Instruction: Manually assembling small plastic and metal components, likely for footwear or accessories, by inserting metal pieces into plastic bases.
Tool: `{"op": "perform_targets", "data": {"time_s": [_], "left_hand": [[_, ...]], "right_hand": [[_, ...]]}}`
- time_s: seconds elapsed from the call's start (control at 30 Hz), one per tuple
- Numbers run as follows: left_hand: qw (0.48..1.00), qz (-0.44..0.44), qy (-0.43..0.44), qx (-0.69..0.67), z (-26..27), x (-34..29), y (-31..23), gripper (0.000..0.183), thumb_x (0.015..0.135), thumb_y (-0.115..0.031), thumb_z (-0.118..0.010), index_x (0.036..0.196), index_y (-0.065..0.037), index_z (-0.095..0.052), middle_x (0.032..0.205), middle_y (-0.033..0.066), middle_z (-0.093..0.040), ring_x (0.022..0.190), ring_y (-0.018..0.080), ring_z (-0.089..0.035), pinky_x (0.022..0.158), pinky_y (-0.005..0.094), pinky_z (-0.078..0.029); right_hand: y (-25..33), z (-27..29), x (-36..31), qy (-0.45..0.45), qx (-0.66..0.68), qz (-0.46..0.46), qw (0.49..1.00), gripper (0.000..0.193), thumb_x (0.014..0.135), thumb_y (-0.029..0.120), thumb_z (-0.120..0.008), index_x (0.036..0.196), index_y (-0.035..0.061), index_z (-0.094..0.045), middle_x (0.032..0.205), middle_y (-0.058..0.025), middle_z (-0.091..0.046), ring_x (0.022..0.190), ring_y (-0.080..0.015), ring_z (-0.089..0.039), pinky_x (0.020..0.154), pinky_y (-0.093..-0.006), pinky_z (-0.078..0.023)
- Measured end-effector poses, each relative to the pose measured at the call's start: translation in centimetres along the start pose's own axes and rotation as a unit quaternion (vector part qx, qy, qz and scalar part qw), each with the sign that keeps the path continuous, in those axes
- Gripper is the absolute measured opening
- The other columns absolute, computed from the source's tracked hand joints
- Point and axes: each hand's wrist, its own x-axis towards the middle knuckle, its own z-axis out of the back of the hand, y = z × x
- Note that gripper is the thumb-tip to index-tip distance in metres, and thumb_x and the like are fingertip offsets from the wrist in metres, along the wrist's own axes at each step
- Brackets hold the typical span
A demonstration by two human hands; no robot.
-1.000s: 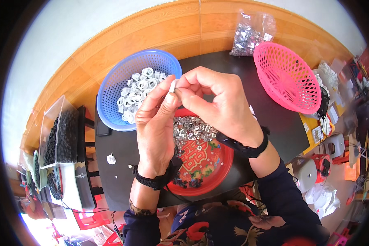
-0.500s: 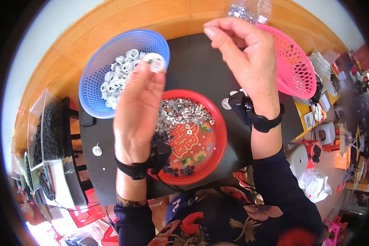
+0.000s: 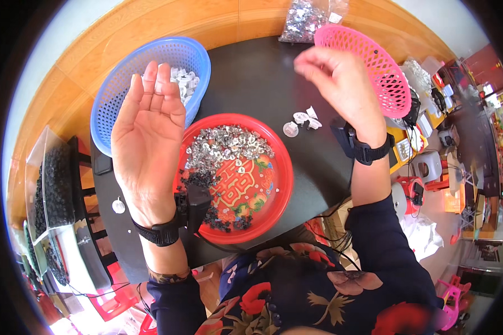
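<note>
My left hand point(image 3: 151, 120) is open, palm up and fingers stretched, over the near side of the blue basket point(image 3: 109, 95). White ring-shaped plastic pieces point(image 3: 185, 84) lie in that basket, partly hidden behind my fingers. I see nothing held on the palm. My right hand point(image 3: 341, 78) is raised beside the pink basket point(image 3: 369, 67), thumb and index fingertips pinched together. Whatever is in the pinch, if anything, is too small to make out. Between my wrists stands a red round tray point(image 3: 282, 206) with small shiny metal pieces point(image 3: 223, 145) and small black pieces point(image 3: 201, 178).
A few white round pieces point(image 3: 302, 118) lie on the dark table point(image 3: 251, 72) right of the tray, and a single one point(image 3: 118, 206) at the left. A clear bag of metal parts point(image 3: 304, 22) stands at the back. Left of the table is a clear bin of black pieces point(image 3: 56, 178).
The white round piece is gone from my left hand, which has opened and moved left over the blue basket. My right hand stays pinched near the pink basket. The whole view has shifted.
</note>
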Motion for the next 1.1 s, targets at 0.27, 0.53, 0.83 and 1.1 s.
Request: {"op": "perform_targets", "data": {"time_s": [0.27,0.53,0.83,1.1], "left_hand": [[0.995,0.055,0.083,0.008,-4.3,-3.5,1.2,0.021,0.099,-0.012,-0.046,0.115,0.001,-0.049,0.100,0.0102,-0.053,0.082,0.0165,-0.046,0.072,0.0273,-0.043],[0.992,0.011,0.121,0.027,-6.4,-5.7,0.5,0.018,0.102,-0.014,-0.039,0.112,-0.001,-0.047,0.094,0.0054,-0.046,0.078,0.0132,-0.038,0.066,0.0264,-0.034],[0.994,0.005,0.074,0.086,-5.4,-4.9,0.7,0.018,0.096,-0.016,-0.052,0.109,-0.003,-0.055,0.096,0.0052,-0.059,0.082,0.0139,-0.052,0.071,0.0246,-0.043],[0.970,0.000,-0.071,0.233,-2.6,-2.3,2.9,0.033,0.094,-0.020,-0.056,0.124,-0.007,-0.052,0.116,0.0040,-0.058,0.106,0.0165,-0.053,0.088,0.0295,-0.043]], "right_hand": [[-4.8,-2.4,-6.1,0.171,-0.045,0.047,0.983,0.016,0.074,0.006,-0.069,0.089,0.0067,-0.065,0.084,-0.0076,-0.063,0.082,-0.0314,-0.058,0.071,-0.0408,-0.047],[-5.4,-4.4,-6.7,0.244,-0.103,0.095,0.960,0.015,0.075,0.004,-0.065,0.088,0.0115,-0.066,0.084,-0.0021,-0.062,0.090,-0.0261,-0.054,0.081,-0.0389,-0.037],[-2.4,-4.4,-4.9,0.107,-0.011,0.085,0.991,0.007,0.082,0.008,-0.062,0.088,0.0100,-0.066,0.082,-0.0036,-0.064,0.092,-0.0233,-0.054,0.088,-0.0382,-0.035],[6.7,-3.4,0.3,-0.059,0.170,0.214,0.960,0.024,0.075,-0.001,-0.068,0.098,0.0051,-0.067,0.094,-0.0088,-0.067,0.086,-0.0273,-0.061,0.077,-0.0341,-0.049]]}}
